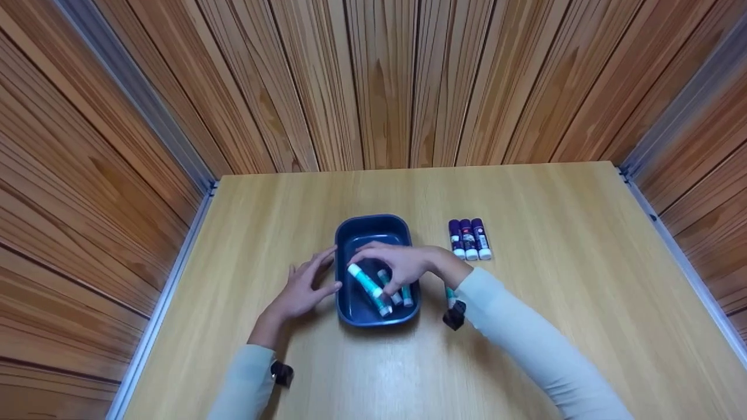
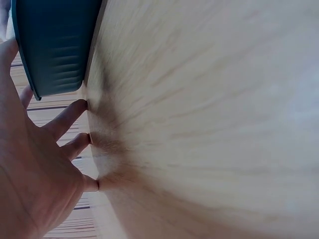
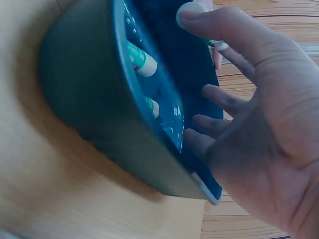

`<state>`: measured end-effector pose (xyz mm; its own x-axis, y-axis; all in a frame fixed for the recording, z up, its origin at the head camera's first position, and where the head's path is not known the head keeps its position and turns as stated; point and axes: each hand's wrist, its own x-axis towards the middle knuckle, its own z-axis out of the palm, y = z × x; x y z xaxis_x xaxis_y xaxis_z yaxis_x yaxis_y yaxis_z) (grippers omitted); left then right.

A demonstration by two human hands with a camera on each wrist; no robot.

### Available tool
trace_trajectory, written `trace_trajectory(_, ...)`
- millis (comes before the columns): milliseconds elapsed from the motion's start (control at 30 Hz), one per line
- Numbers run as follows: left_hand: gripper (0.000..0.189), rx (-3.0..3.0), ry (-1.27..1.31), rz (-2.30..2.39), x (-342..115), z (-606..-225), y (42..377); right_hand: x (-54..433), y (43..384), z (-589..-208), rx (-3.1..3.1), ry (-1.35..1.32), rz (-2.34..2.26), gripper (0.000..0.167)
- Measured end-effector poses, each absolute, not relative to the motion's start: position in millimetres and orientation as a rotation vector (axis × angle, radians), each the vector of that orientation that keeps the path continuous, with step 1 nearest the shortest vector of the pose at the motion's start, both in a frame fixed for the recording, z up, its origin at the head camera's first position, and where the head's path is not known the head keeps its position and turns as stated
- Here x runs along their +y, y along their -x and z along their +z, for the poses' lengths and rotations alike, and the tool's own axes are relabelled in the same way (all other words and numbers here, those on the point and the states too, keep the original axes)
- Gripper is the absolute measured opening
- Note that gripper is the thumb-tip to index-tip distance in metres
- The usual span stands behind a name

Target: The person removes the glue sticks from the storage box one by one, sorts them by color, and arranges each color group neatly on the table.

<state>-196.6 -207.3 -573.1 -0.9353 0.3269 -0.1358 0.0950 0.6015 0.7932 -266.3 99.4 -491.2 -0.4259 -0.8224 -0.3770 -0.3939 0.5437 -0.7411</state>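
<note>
My right hand (image 1: 400,262) is over a dark blue bin (image 1: 376,220) and pinches a green glue stick with white ends (image 1: 365,282) between thumb and index finger. Below it, two similar glue sticks lie in the bin; the right wrist view shows their white ends, one being the nearer glue stick (image 3: 145,65). My left hand (image 1: 300,290) is at the bin's left side, thumb and index finger at the rim. In the left wrist view, other fingertips of the left hand (image 2: 42,154) rest on the table beside the bin (image 2: 57,50).
Three purple glue sticks with white ends (image 1: 468,239) lie side by side on the wooden table (image 1: 280,210), right of the bin. Another green glue stick (image 1: 450,296) shows partly beneath the right wrist. Wood-panelled walls (image 1: 385,87) stand around the table.
</note>
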Motion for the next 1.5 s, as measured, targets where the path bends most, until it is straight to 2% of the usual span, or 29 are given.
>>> trace_trajectory(500, 0.08, 2.554, -0.319, 1.243, -207.4, -574.5, 196.9, 126.9, 256.6, -499.5, 2.133, 1.048, -1.067, 0.084)
trace_trajectory(767, 0.081, 2.576, -0.306, 1.236, -206.5, -574.7, 199.1, 147.9, 253.4, -494.3, 2.184, 0.988, -1.16, 0.086)
trace_trajectory(1233, 0.079, 2.563, -0.277, 1.254, -206.3, -575.5, 195.9, 195.5, 239.3, -492.7, 2.379, 0.978, -1.132, 0.089)
trace_trajectory(1500, 0.08, 2.577, -0.294, 1.251, -205.2, -573.4, 195.8, 225.7, 225.0, -498.8, 2.388, 0.886, -1.128, 0.087)
